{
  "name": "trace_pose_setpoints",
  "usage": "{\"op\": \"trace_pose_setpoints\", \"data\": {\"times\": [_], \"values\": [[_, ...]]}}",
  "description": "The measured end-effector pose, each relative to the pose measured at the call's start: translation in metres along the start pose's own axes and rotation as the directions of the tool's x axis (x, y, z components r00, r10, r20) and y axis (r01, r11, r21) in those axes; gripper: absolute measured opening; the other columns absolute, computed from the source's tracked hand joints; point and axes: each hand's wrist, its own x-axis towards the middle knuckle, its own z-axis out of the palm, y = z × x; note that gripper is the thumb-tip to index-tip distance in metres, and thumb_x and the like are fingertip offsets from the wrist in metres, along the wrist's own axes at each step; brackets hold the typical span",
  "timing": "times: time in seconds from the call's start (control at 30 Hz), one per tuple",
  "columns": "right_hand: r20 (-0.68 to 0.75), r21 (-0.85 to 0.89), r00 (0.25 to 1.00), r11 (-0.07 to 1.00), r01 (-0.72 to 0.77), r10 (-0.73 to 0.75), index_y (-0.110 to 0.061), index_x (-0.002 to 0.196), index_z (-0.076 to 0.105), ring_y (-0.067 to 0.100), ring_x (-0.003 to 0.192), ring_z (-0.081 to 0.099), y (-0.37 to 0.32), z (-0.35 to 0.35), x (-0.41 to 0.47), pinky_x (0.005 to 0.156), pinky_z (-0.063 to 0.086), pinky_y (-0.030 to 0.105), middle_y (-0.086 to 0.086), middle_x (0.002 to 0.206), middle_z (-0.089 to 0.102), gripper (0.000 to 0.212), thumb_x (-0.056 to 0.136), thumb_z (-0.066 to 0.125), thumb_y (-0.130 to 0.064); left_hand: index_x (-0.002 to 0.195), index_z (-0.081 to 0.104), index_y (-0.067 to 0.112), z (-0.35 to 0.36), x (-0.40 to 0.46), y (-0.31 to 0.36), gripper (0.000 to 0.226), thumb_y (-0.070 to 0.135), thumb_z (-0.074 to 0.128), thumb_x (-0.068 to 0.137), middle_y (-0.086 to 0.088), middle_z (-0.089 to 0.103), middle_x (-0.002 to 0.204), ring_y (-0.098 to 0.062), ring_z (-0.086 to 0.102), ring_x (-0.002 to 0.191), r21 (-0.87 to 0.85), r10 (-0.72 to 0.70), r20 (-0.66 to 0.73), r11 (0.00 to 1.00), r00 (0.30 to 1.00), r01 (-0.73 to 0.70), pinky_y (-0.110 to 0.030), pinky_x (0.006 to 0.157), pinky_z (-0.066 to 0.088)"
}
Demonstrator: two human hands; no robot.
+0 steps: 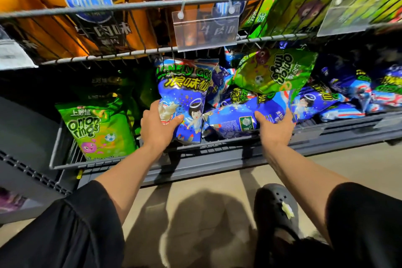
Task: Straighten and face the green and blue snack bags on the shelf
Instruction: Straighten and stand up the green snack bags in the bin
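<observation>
A black clog (280, 206) at lower right; above, at centre frame, the left hand (157, 125) grips an upright blue snack bag (183, 95) while the right hand (275, 125) clasps a toppled blue bag (232, 122). Best stood upright, label forward, beside the first.

The blue snack bags (181, 102) and green snack bags (274, 70) were glossy crinkled foil. The orange bags (54, 6) above shone strongly. The shelf (217, 159) was matt grey metal, the price holder (205, 28) clear smooth plastic, the sleeves (87, 224) matt black cloth.
</observation>
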Motion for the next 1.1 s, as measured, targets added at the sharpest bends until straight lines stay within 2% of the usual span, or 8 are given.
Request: {"op": "trace_pose_setpoints", "data": {"times": [0.23, 0.37, 0.47, 0.53, 0.63, 0.83, 0.93, 1.1], "values": [[-0.009, 0.234, 0.947, 0.922, -0.310, 0.321, -0.003, 0.121, 0.047, 0.037, 0.096, 0.066, 0.016, 0.022, 0.014, 0.082, 0.055, 0.050, 0.020, 0.111, 0.063, 0.078, 0.058, 0.083, -0.030, 0.127, 0.051, 0.028, 0.007, 0.006, 0.004, 0.089, 0.072, 0.059, 0.051, -0.008, 0.063, 0.115, -0.030, 0.060, 0.107, 0.051, 0.003, 0.020, 0.999, 1.000, -0.004, -0.049, 0.088, 0.051], [-0.102, 0.352, 0.961, 0.912, -0.209, 0.259, -0.013, 0.088, 0.059, 0.017, 0.080, 0.054, 0.011, 0.012, 0.020, 0.078, 0.049, 0.035, 0.008, 0.090, 0.057, 0.022, 0.072, 0.074, -0.012, 0.122, 0.054, 0.033, 0.011, 0.020, 0.003, 0.080, 0.072, 0.066, 0.053, -0.005, 0.066, 0.111, -0.028, 0.064, 0.102, 0.051, 0.078, 0.087, 0.995, 0.993, -0.083, -0.050, 0.086, 0.052], [-0.155, 0.448, 0.963, 0.885, -0.128, 0.218, -0.024, 0.063, 0.039, 0.018, 0.067, 0.047, 0.000, -0.003, 0.035, 0.065, 0.048, 0.029, 0.005, 0.072, 0.053, 0.036, 0.080, 0.068, -0.011, 0.120, 0.055, 0.035, 0.012, 0.027, 0.008, 0.078, 0.072, 0.068, 0.053, -0.004, 0.066, 0.109, -0.028, 0.064, 0.101, 0.077, 0.130, 0.136, 0.987, 0.982, -0.141, -0.049, 0.087, 0.052], [-0.151, 0.508, 0.962, 0.853, -0.122, 0.227, -0.022, 0.062, 0.034, 0.017, 0.056, 0.040, -0.007, -0.017, 0.047, 0.049, 0.039, 0.022, 0.001, 0.059, 0.043, 0.039, 0.084, 0.063, -0.007, 0.120, 0.056, 0.034, 0.012, 0.027, 0.016, 0.076, 0.070, 0.067, 0.054, -0.005, 0.066, 0.107, -0.028, 0.062, 0.101, 0.096, 0.166, 0.159, 0.978, 0.973, -0.183, -0.049, 0.087, 0.051], [-0.148, 0.567, 0.964, 0.817, -0.101, 0.221, -0.021, 0.063, 0.033, 0.015, 0.050, 0.036, -0.006, -0.040, 0.061, 0.047, 0.036, 0.029, 0.002, 0.058, 0.038, 0.040, 0.088, 0.059, -0.004, 0.122, 0.057, 0.027, 0.012, 0.026, 0.034, 0.067, 0.057, 0.075, 0.065, -0.008, 0.063, 0.105, -0.032, 0.055, 0.103, 0.239, 0.228, 0.191, 0.933, 0.955, -0.270, -0.050, 0.087, 0.047], [-0.158, 0.526, 0.977, 0.849, -0.041, 0.146, -0.021, 0.065, 0.035, 0.014, 0.041, 0.039, 0.014, -0.084, 0.072, 0.033, 0.036, 0.020, 0.002, 0.061, 0.037, 0.037, 0.088, 0.058, -0.002, 0.124, 0.060, 0.018, 0.032, 0.009, 0.084, 0.071, 0.052, 0.080, 0.064, -0.017, 0.061, 0.096, -0.038, 0.059, 0.093, 0.467, 0.475, 0.290, 0.688, 0.831, -0.556, -0.045, 0.079, 0.048], [-0.223, 0.549, 0.962, 0.836, -0.007, 0.155, -0.022, 0.063, 0.038, 0.017, 0.050, 0.039, 0.018, -0.105, 0.074, 0.034, 0.038, 0.020, 0.001, 0.063, 0.037, 0.035, 0.085, 0.059, -0.004, 0.125, 0.057, 0.019, 0.053, -0.001, 0.107, 0.070, 0.053, 0.077, 0.067, -0.015, 0.057, 0.105, -0.038, 0.054, 0.100, 0.508, 0.442, 0.283, 0.684, 0.851, -0.524, -0.044, 0.081, 0.044], [-0.295, 0.478, 0.952, 0.876, 0.071, 0.084, -0.025, 0.062, 0.045, 0.021, 0.066, 0.044, 0.030, -0.146, 0.089, 0.061, 0.045, 0.039, 0.000, 0.064, 0.042, 0.019, 0.073, 0.060, -0.022, 0.126, 0.056, 0.012, 0.071, -0.010, 0.110, 0.072, 0.048, 0.079, 0.069, -0.018, 0.056, 0.105, -0.040, 0.051, 0.100, 0.505, 0.451, 0.279, 0.682, 0.848, -0.529, -0.046, 0.084, 0.044]]}}
